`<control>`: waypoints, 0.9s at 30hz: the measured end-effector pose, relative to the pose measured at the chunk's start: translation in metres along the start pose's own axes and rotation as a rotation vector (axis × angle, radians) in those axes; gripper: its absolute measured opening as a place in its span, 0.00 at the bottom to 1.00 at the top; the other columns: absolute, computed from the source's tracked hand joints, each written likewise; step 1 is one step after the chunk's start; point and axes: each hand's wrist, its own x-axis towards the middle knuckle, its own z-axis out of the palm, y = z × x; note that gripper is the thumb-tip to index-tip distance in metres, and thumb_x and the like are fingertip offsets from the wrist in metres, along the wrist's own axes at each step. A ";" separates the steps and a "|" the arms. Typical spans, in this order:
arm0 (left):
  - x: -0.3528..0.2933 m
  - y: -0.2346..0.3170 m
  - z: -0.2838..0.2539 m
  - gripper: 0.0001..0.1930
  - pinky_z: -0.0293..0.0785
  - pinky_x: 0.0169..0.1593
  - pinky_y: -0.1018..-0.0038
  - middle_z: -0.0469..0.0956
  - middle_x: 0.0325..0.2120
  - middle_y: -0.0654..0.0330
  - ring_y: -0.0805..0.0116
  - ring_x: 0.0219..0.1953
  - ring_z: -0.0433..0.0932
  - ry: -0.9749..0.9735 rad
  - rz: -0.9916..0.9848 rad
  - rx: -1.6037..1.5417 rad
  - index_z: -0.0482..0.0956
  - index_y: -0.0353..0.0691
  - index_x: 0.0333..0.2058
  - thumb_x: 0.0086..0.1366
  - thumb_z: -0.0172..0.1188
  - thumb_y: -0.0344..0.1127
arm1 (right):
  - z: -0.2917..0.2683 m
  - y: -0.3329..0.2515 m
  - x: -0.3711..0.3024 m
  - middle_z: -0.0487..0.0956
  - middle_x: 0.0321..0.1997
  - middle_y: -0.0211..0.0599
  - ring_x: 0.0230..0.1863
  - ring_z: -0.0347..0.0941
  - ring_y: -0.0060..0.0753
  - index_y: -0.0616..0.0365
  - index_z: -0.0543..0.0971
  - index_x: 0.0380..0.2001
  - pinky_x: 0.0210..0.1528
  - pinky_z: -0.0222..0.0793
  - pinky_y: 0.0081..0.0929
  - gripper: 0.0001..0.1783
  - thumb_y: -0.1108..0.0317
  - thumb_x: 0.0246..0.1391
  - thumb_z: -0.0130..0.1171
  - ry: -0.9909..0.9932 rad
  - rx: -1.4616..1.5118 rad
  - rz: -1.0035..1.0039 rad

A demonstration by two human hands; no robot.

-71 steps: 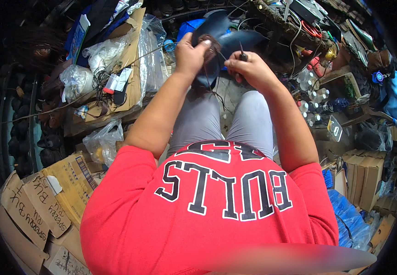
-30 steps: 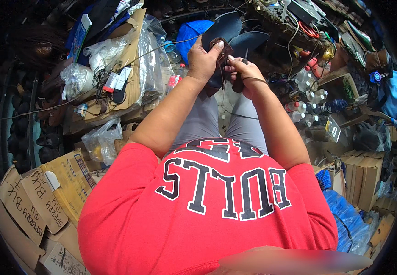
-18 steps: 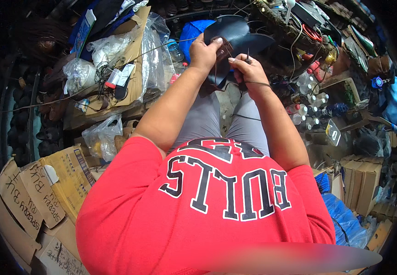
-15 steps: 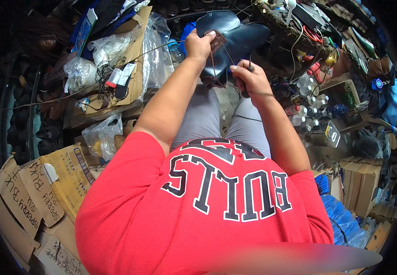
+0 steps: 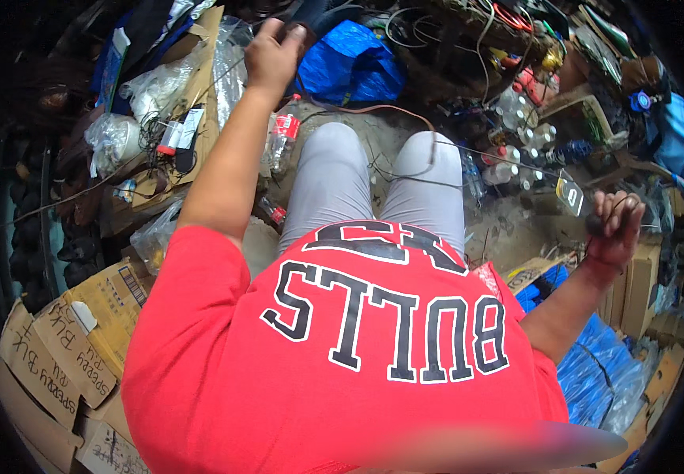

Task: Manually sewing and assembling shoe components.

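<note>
Far out at the upper left, my left hand (image 5: 272,59) is closed on a dark brown leather piece (image 5: 284,34), mostly covered by the fingers. A dark, smooth item (image 5: 310,11) shows just beyond it, cut off by the picture's edge. My right hand (image 5: 620,225) is stretched wide to the right, its fingers curled round an awl (image 5: 595,225) with a dark rounded handle; a thin shaft sticks out past the fingers. Brown thread (image 5: 432,130) loops across above my knees and runs on toward the right hand.
A blue plastic bag (image 5: 350,63) lies beyond my knees. Drink bottles (image 5: 281,136) stand left of my legs, and several more (image 5: 520,150) cluster at right. Cardboard with clear plastic (image 5: 199,103) sits at left, boxes (image 5: 57,347) at lower left, and blue sheeting (image 5: 595,371) at lower right.
My hands have spread far apart: the left went up and left with the leather piece, the right swung outward with the awl. The thread is drawn out; the black item has left my knees.
</note>
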 end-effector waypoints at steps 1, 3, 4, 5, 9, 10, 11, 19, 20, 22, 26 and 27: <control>-0.020 0.020 -0.005 0.15 0.71 0.33 0.62 0.76 0.23 0.49 0.49 0.29 0.76 -0.137 0.058 -0.011 0.73 0.37 0.26 0.53 0.62 0.44 | -0.005 -0.005 -0.002 0.60 0.15 0.24 0.17 0.52 0.17 0.58 0.72 0.34 0.32 0.51 0.20 0.14 0.58 0.61 0.45 0.044 -0.042 0.001; -0.066 0.056 -0.017 0.12 0.66 0.33 0.62 0.74 0.26 0.56 0.54 0.30 0.74 -0.343 0.463 0.064 0.73 0.42 0.29 0.42 0.61 0.32 | -0.009 -0.006 -0.002 0.59 0.16 0.23 0.17 0.51 0.14 0.62 0.72 0.40 0.31 0.50 0.19 0.17 0.58 0.61 0.44 0.068 -0.032 0.029; -0.095 0.070 -0.025 0.13 0.64 0.33 0.66 0.73 0.25 0.60 0.60 0.29 0.73 -0.424 0.638 0.108 0.72 0.45 0.30 0.39 0.57 0.29 | -0.009 -0.002 -0.004 0.59 0.16 0.23 0.18 0.51 0.14 0.67 0.68 0.49 0.31 0.49 0.18 0.22 0.58 0.61 0.45 0.126 -0.043 0.045; -0.121 0.082 -0.031 0.11 0.63 0.33 0.68 0.72 0.22 0.62 0.63 0.28 0.73 -0.592 0.693 0.087 0.71 0.47 0.27 0.40 0.56 0.30 | -0.008 0.001 -0.004 0.59 0.16 0.23 0.18 0.51 0.14 0.68 0.65 0.52 0.31 0.50 0.17 0.24 0.58 0.61 0.44 0.115 -0.112 0.063; -0.172 0.092 -0.044 0.08 0.67 0.36 0.65 0.72 0.21 0.59 0.59 0.31 0.74 -1.071 0.537 -0.121 0.73 0.43 0.26 0.45 0.60 0.34 | -0.004 0.011 -0.003 0.62 0.18 0.23 0.19 0.52 0.14 0.70 0.63 0.54 0.31 0.51 0.18 0.24 0.61 0.61 0.45 0.185 -0.284 0.149; -0.173 0.091 -0.046 0.08 0.68 0.37 0.64 0.73 0.22 0.57 0.57 0.32 0.74 -1.077 0.502 -0.148 0.74 0.41 0.27 0.47 0.61 0.34 | -0.004 0.011 -0.003 0.63 0.18 0.23 0.19 0.53 0.14 0.70 0.63 0.54 0.31 0.52 0.18 0.24 0.62 0.61 0.45 0.209 -0.305 0.151; -0.174 0.091 -0.048 0.08 0.69 0.39 0.63 0.74 0.27 0.54 0.53 0.34 0.73 -1.110 0.324 -0.180 0.77 0.39 0.31 0.52 0.60 0.35 | -0.003 0.011 -0.004 0.63 0.18 0.23 0.19 0.53 0.13 0.70 0.62 0.55 0.30 0.52 0.16 0.24 0.64 0.61 0.45 0.232 -0.331 0.162; -0.133 0.105 -0.069 0.19 0.72 0.42 0.73 0.78 0.32 0.49 0.62 0.35 0.79 -0.807 -0.229 -0.275 0.73 0.34 0.45 0.53 0.59 0.28 | 0.005 -0.002 -0.016 0.64 0.16 0.24 0.16 0.52 0.12 0.59 0.54 0.62 0.24 0.51 0.13 0.27 0.67 0.60 0.45 0.223 -0.442 0.161; -0.130 0.106 -0.074 0.19 0.72 0.42 0.73 0.78 0.32 0.49 0.62 0.35 0.79 -0.818 -0.227 -0.283 0.73 0.34 0.45 0.53 0.59 0.28 | 0.007 -0.007 -0.015 0.63 0.16 0.23 0.15 0.51 0.12 0.60 0.55 0.62 0.24 0.51 0.13 0.28 0.68 0.60 0.45 0.254 -0.466 0.145; -0.123 0.110 -0.084 0.22 0.71 0.46 0.69 0.78 0.35 0.47 0.56 0.39 0.77 -1.042 -0.040 0.133 0.71 0.34 0.47 0.51 0.61 0.29 | 0.017 -0.019 -0.007 0.62 0.16 0.22 0.15 0.50 0.12 0.64 0.55 0.61 0.25 0.50 0.12 0.28 0.67 0.60 0.46 0.200 -0.464 0.129; -0.097 0.139 -0.082 0.35 0.66 0.52 0.64 0.68 0.49 0.47 0.48 0.49 0.69 -0.549 0.417 0.100 0.66 0.38 0.52 0.45 0.69 0.41 | 0.061 -0.022 0.014 0.65 0.18 0.20 0.17 0.52 0.08 0.70 0.61 0.56 0.23 0.49 0.10 0.29 0.60 0.57 0.50 0.128 -0.593 0.218; -0.085 0.151 -0.073 0.40 0.64 0.55 0.64 0.66 0.51 0.47 0.49 0.52 0.67 -0.529 0.529 -0.064 0.64 0.39 0.55 0.43 0.70 0.42 | 0.077 -0.018 0.017 0.66 0.19 0.20 0.17 0.52 0.08 0.69 0.63 0.54 0.23 0.49 0.10 0.28 0.60 0.56 0.50 0.000 -0.625 0.310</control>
